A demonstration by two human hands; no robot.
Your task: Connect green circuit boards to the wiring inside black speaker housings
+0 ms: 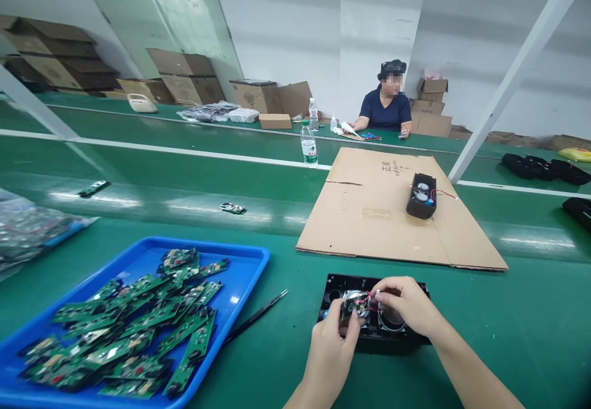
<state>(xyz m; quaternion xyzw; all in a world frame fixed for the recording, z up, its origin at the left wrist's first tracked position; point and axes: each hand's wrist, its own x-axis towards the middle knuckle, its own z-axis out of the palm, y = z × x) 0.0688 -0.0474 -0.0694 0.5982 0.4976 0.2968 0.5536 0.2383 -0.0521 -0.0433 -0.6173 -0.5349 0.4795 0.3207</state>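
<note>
A black speaker housing (pixel 339 284) with two round speaker drivers lies on the green bench in front of me. Over its left driver, my left hand (pixel 329 342) grips a small circuit board (pixel 348 311) between thumb and fingers. My right hand (pixel 409 304) pinches a small white plug (pixel 378 292) above the right driver. Red wires (pixel 364 300) run between the two hands; where they end is partly hidden by the fingers. To the left, a blue tray (pixel 252 261) carries a heap of green circuit boards (pixel 152 316).
Black tweezers (pixel 258 315) lie beside the tray. A flat cardboard sheet (pixel 360 187) holds another black speaker housing (pixel 419 202). Two boards, one a small circuit board (pixel 233 208), lie on the conveyor belt (pixel 194 181). Across it stands a water bottle (pixel 309 145); a co-worker (pixel 385 110) sits beyond.
</note>
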